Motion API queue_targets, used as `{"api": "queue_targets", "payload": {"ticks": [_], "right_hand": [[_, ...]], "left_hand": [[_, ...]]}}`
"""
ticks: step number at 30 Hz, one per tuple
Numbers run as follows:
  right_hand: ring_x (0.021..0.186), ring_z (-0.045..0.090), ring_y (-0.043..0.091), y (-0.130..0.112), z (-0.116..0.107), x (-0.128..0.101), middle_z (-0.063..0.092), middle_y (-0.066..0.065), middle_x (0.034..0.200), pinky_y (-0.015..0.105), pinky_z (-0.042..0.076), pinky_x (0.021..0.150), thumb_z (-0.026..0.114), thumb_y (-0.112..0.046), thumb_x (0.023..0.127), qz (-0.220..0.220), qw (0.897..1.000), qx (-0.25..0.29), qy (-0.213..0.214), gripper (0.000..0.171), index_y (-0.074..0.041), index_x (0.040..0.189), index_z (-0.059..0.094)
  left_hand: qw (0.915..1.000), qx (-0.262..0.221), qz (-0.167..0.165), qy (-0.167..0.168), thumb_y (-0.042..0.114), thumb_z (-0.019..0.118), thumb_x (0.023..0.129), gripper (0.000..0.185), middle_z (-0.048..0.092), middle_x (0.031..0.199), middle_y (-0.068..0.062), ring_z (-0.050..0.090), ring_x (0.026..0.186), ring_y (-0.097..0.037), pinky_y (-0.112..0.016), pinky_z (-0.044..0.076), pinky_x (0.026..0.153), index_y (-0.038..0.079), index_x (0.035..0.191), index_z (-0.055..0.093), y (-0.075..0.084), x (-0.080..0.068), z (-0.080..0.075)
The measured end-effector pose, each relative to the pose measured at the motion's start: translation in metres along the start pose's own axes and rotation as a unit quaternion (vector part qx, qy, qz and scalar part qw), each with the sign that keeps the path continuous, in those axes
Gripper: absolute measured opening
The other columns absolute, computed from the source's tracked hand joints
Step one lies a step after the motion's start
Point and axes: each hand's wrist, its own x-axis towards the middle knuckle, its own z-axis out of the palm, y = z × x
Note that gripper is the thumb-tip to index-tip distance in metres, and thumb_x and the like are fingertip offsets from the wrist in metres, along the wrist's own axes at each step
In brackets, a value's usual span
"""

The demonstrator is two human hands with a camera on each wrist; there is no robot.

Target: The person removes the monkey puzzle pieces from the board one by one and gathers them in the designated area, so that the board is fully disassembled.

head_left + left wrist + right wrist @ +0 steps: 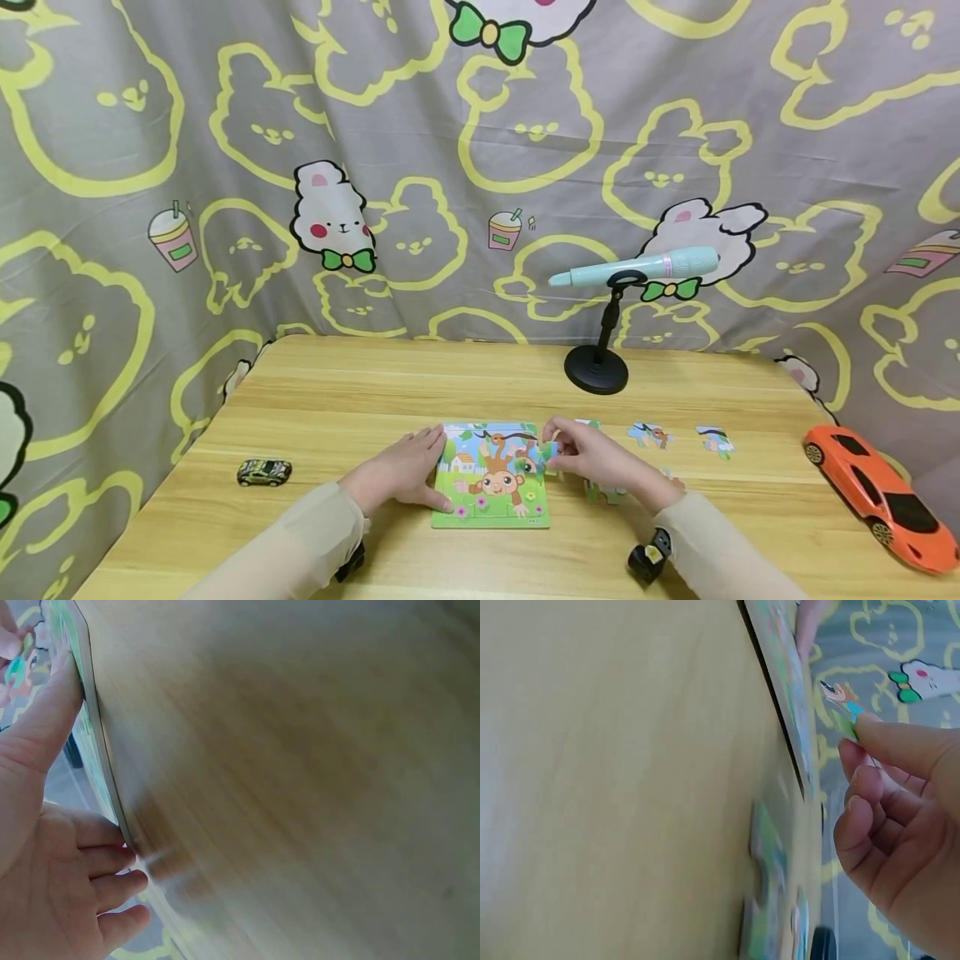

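Observation:
A monkey jigsaw board [491, 479] lies flat on the wooden table [345, 392] in front of me. My left hand [408, 475] rests on the table with straight fingers against the board's left edge; the left wrist view shows the thumb [46, 712] lying along that board edge [94, 727]. My right hand [588, 454] pinches a small puzzle piece [546, 452] over the board's right side. The right wrist view shows that piece [844, 709] held between fingertip and thumb, with the board's edge [780, 712] beside it.
Loose puzzle pieces [649, 434] [716, 441] lie right of the board, and one [603, 493] sits under my right wrist. A toy microphone on a black stand [600, 367] rises behind. An orange toy car [877, 496] sits far right, a small dark car [264, 472] at left.

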Motion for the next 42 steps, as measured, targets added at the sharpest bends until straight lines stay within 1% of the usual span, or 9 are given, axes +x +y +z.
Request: {"api": "queue_targets", "payload": {"ticks": [5, 12, 14, 21, 24, 27, 31, 37, 42], "right_hand": [[0.055, 0.038, 0.009, 0.012, -0.014, -0.013, 0.043, 0.000, 0.068, 0.024, 0.037, 0.049, 0.063, -0.013, 0.088, -0.003, 1.000, 0.005, 0.030, 0.015, -0.011, 0.097, 0.051], [0.060, 0.044, 0.010, 0.022, -0.038, -0.039, 0.049, 0.003, 0.074, 0.025, 0.040, 0.051, 0.062, -0.012, 0.089, 0.010, 0.997, 0.036, 0.071, 0.013, -0.005, 0.097, 0.055], [0.063, 0.046, 0.011, 0.026, -0.045, -0.048, 0.050, 0.004, 0.075, 0.025, 0.041, 0.052, 0.062, -0.013, 0.089, 0.020, 0.996, 0.043, 0.078, 0.015, -0.004, 0.097, 0.055], [0.060, 0.047, 0.011, 0.041, -0.071, -0.081, 0.053, 0.005, 0.073, 0.027, 0.044, 0.050, 0.061, -0.016, 0.090, 0.063, 0.991, 0.019, 0.113, 0.019, -0.002, 0.101, 0.057], [0.060, 0.049, 0.012, 0.047, -0.081, -0.096, 0.055, 0.007, 0.075, 0.029, 0.046, 0.050, 0.060, -0.016, 0.090, 0.082, 0.989, 0.030, 0.123, 0.023, 0.001, 0.105, 0.057], [0.057, 0.047, 0.012, 0.053, -0.091, -0.111, 0.053, 0.008, 0.075, 0.030, 0.044, 0.047, 0.059, -0.014, 0.091, 0.092, 0.987, 0.041, 0.124, 0.025, 0.005, 0.107, 0.055], [0.054, 0.044, 0.011, 0.063, -0.102, -0.129, 0.051, 0.005, 0.073, 0.032, 0.040, 0.045, 0.058, -0.013, 0.091, 0.125, 0.983, 0.048, 0.128, 0.027, 0.007, 0.108, 0.052], [0.048, 0.037, 0.011, 0.079, -0.116, -0.151, 0.043, -0.002, 0.063, 0.033, 0.036, 0.043, 0.054, -0.014, 0.094, 0.178, 0.976, 0.078, 0.095, 0.030, 0.010, 0.110, 0.050], [0.054, 0.044, 0.012, 0.090, -0.122, -0.165, 0.047, 0.001, 0.065, 0.028, 0.042, 0.048, 0.054, -0.017, 0.094, 0.224, 0.969, 0.081, 0.072, 0.032, 0.011, 0.108, 0.051]], "left_hand": [[1.0000, 0.000, 0.003, 0.001, 0.060, 0.064, 0.072, 0.102, 0.022, 0.147, -0.019, 0.022, 0.134, -0.033, -0.044, 0.021, 0.108, -0.006, 0.141, 0.029, 0.000, 0.000, 0.001], [1.0000, 0.002, 0.003, 0.002, 0.060, 0.064, 0.073, 0.102, 0.022, 0.147, -0.020, 0.021, 0.134, -0.032, -0.045, 0.021, 0.108, -0.006, 0.141, 0.028, -0.001, 0.000, 0.001], [1.0000, 0.002, 0.004, 0.002, 0.060, 0.064, 0.073, 0.102, 0.022, 0.147, -0.020, 0.021, 0.134, -0.032, -0.045, 0.021, 0.108, -0.006, 0.141, 0.028, -0.001, 0.000, 0.001], [1.0000, 0.002, 0.002, 0.001, 0.060, 0.064, 0.073, 0.102, 0.023, 0.147, -0.020, 0.022, 0.134, -0.032, -0.045, 0.021, 0.108, -0.006, 0.141, 0.028, -0.001, 0.000, 0.000], [1.0000, 0.004, 0.002, 0.001, 0.060, 0.064, 0.073, 0.101, 0.023, 0.147, -0.020, 0.022, 0.134, -0.033, -0.045, 0.021, 0.107, -0.006, 0.141, 0.028, 0.000, 0.000, 0.000], [1.0000, 0.003, 0.003, 0.002, 0.060, 0.064, 0.073, 0.101, 0.023, 0.147, -0.020, 0.022, 0.134, -0.033, -0.045, 0.022, 0.107, -0.006, 0.141, 0.028, 0.000, 0.000, 0.000], [1.0000, -0.001, 0.003, 0.004, 0.059, 0.065, 0.073, 0.101, 0.023, 0.147, -0.020, 0.022, 0.134, -0.033, -0.045, 0.021, 0.107, -0.006, 0.141, 0.028, 0.000, 0.000, 0.000], [1.0000, 0.004, 0.002, 0.005, 0.060, 0.064, 0.072, 0.102, 0.023, 0.147, -0.020, 0.022, 0.134, -0.032, -0.045, 0.022, 0.107, -0.006, 0.141, 0.029, 0.000, -0.001, 0.000], [1.0000, 0.002, 0.004, 0.006, 0.060, 0.064, 0.073, 0.102, 0.023, 0.147, -0.020, 0.022, 0.134, -0.032, -0.045, 0.021, 0.107, -0.006, 0.141, 0.028, 0.000, -0.001, 0.000]]}}
